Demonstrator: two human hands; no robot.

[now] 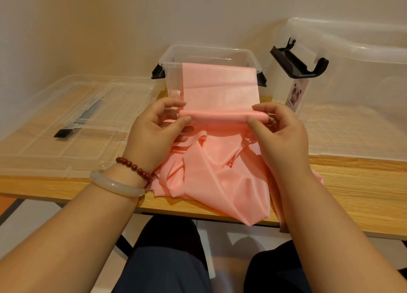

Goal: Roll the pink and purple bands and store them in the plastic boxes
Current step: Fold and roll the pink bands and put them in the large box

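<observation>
Head cam: left hand [154, 129] and right hand [279, 129] pinch the 2 ends of a thin roll started in the pink band [220, 94] over the middle of the table [352, 171]. 1 tail runs up over the near rim of the small clear box [167, 61] at the back edge. I'd worry the slippery heap hanging past the front edge drags everything off, or 1 thumb leading cones the roll; room's tight, with the lid [66, 116] left and the big box [363, 83] right.
</observation>
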